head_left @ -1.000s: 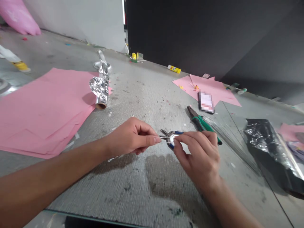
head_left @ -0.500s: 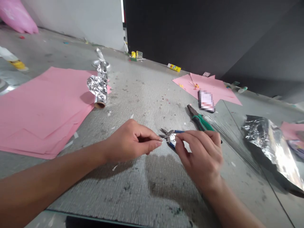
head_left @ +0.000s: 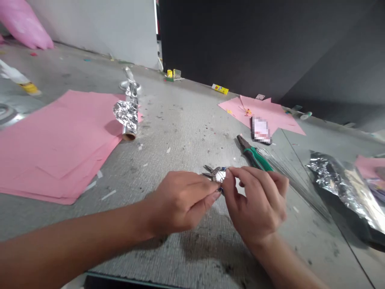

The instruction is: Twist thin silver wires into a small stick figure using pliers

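Note:
A thin piece of wire (head_left: pixel 221 180) is pinched between both hands above the grey table. My left hand (head_left: pixel 188 200) is closed, thumb and forefinger pressed together at the wire's near end. My right hand (head_left: pixel 258 196) is closed too, its thumb and forefinger on the wire at the right. Small blue-handled pliers (head_left: pixel 214 171) lie just behind the fingertips, jaws apart and pointing left; their handles are mostly hidden by my hands. Beyond my right hand rest green-handled pliers (head_left: pixel 255 154), next to a bundle of thin wires (head_left: pixel 294 186).
Pink paper sheets (head_left: pixel 60 144) are stacked at left, with a foil roll (head_left: pixel 130 116) by their edge. Toward the back right are a phone-like object (head_left: pixel 261 130), more pink paper (head_left: pixel 270 105) and a yellow tube (head_left: pixel 220 88). Crumpled foil (head_left: pixel 333 176) lies at far right.
My left hand has moved right and closer to my right hand, so less wire shows between them. My right hand has barely shifted. The view has tilted slightly.

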`<state>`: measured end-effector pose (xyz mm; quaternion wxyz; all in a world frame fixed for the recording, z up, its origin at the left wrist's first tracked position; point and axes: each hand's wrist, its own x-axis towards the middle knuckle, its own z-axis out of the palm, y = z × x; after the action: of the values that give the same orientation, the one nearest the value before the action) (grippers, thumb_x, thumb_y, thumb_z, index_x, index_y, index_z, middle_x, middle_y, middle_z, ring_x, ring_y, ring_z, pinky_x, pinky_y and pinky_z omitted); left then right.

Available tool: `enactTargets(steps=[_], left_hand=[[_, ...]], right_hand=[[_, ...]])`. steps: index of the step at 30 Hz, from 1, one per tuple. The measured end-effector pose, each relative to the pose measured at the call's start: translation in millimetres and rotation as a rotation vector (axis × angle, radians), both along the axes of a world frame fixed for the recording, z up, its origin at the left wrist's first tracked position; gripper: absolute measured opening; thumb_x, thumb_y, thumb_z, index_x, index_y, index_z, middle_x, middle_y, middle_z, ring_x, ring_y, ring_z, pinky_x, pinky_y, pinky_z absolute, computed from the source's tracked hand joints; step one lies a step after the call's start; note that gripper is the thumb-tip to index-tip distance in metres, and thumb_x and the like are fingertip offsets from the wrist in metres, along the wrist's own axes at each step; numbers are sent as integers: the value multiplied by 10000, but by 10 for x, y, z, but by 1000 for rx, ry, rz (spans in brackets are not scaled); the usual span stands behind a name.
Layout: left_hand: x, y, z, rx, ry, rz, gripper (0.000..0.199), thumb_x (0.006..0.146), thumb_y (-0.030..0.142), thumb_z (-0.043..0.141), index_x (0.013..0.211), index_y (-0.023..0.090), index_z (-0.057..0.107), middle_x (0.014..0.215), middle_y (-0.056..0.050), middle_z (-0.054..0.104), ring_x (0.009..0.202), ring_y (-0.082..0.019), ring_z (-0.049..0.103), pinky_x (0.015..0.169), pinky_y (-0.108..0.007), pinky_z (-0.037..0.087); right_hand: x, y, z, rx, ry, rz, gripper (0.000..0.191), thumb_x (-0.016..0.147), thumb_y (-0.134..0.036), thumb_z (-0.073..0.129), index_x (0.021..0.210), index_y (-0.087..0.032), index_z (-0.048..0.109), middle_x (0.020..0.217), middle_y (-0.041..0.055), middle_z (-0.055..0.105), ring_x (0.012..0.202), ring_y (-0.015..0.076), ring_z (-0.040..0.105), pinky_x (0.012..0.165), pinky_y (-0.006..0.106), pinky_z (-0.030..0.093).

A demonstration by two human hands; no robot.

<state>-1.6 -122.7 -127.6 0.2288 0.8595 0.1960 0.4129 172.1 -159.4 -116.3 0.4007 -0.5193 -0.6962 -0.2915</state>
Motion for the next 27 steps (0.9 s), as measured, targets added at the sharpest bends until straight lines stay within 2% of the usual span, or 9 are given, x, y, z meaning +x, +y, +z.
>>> enactTargets(steps=[2, 7, 10, 12, 15, 18, 22, 27], left_hand=[[1, 21, 36, -138, -33, -24, 156, 917, 158, 553, 947, 142, 706, 805, -47, 724, 742, -154, 657, 702, -283, 528], [-39, 114, 101, -646, -130, -13, 110, 858, 215, 663, 926, 170, 738, 817, -24, 729, 705, -121, 652, 631, -228, 526], [-41, 146, 106, -938, -216, -134, 93, 818, 210, 701, 885, 155, 734, 709, -1, 690, 597, -94, 614, 575, -215, 520], [-34, 155, 105, -1074, -291, -234, 72, 807, 192, 709, 859, 147, 729, 692, 7, 675, 568, -79, 598, 556, -201, 513], [-34, 164, 93, -1161, -342, -324, 52, 801, 194, 721, 809, 142, 723, 696, 6, 672, 557, -64, 587, 550, -186, 498], [-48, 177, 72, -1213, -332, -351, 126, 812, 263, 723, 791, 139, 716, 687, 0, 668, 542, -68, 581, 528, -191, 477], [-51, 193, 72, -1220, -282, -293, 148, 790, 275, 741, 755, 139, 695, 587, 18, 621, 512, -74, 554, 496, -190, 444], [-39, 187, 114, -1115, -225, -208, 132, 784, 251, 726, 747, 140, 665, 582, 24, 602, 530, -78, 531, 488, -186, 416]], right_hand=[[4, 15, -4, -24, 4, 46, 149, 796, -123, 736, 880, -184, 628, 747, 8, 727, 630, 158, 678, 722, 376, 448], [-2, 5, -14, -73, 36, 123, 138, 823, -130, 711, 888, -200, 612, 759, 3, 724, 645, 159, 677, 731, 392, 452], [-24, -21, -20, -69, 53, 145, 138, 824, -137, 714, 894, -204, 616, 768, 2, 727, 660, 162, 681, 736, 394, 455], [-37, -35, -27, -65, 60, 166, 148, 817, -127, 721, 901, -197, 621, 765, 8, 725, 661, 162, 674, 729, 394, 455], [-48, -44, -43, -83, 65, 216, 150, 818, -117, 719, 919, -179, 627, 774, 28, 719, 670, 163, 656, 717, 392, 461], [-53, -36, -60, -93, 52, 248, 154, 820, -121, 719, 937, -169, 630, 797, 43, 716, 675, 164, 639, 702, 386, 466], [-63, -18, -61, -85, 44, 262, 164, 819, -110, 718, 942, -166, 626, 800, 39, 714, 671, 157, 633, 687, 370, 471], [-114, -35, -42, -128, 131, 268, 135, 828, -69, 682, 900, -168, 625, 780, 26, 696, 689, 142, 633, 660, 314, 496]])
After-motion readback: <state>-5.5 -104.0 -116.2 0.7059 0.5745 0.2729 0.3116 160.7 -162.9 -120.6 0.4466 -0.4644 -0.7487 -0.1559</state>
